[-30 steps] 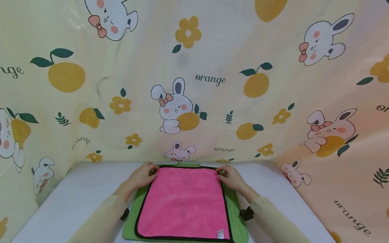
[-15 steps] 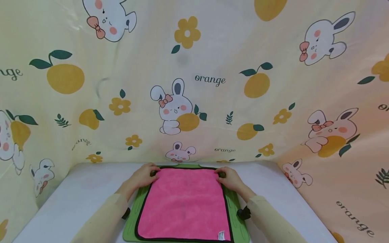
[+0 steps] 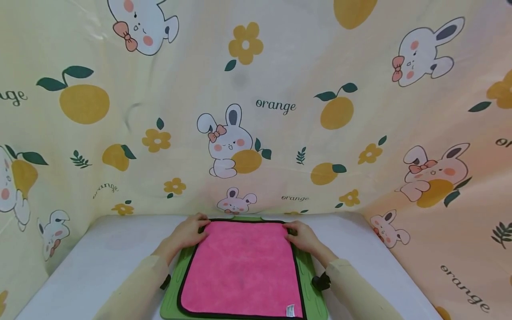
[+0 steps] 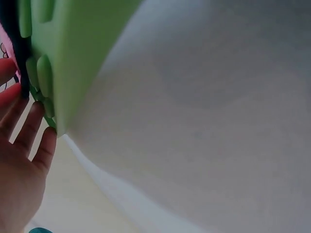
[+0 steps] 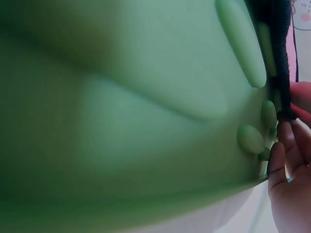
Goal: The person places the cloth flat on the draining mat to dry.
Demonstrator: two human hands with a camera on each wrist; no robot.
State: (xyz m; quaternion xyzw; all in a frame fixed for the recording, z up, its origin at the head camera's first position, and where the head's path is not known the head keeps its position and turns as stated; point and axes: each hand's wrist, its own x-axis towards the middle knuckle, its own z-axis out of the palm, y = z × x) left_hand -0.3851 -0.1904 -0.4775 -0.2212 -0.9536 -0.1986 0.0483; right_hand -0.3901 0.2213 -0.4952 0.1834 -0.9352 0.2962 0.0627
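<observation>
A pink cloth [image 3: 242, 266] with a black trimmed border and a small white label [image 3: 290, 310] lies flat over a green board [image 3: 170, 295], seen in the head view. My left hand [image 3: 190, 232] pinches its far left corner between thumb and fingers. At the far right corner, my right hand [image 3: 304, 235] pinches the border in the same way. The left wrist view shows that hand's other fingers against the edge of the green board [image 4: 80, 53]. Raised ridges and knobs on the green board [image 5: 160, 145] sit beside the fingers in the right wrist view.
The board rests on a white tabletop [image 3: 108, 258], which extends to both sides. A patterned curtain [image 3: 276, 146] with rabbits and oranges stands behind and along the sides. Dark straps [image 3: 322, 281] are worn near the wrists.
Both hands stay at the cloth's far corners. The right hand and forearm have shifted very slightly left. The cloth looks flat throughout.
</observation>
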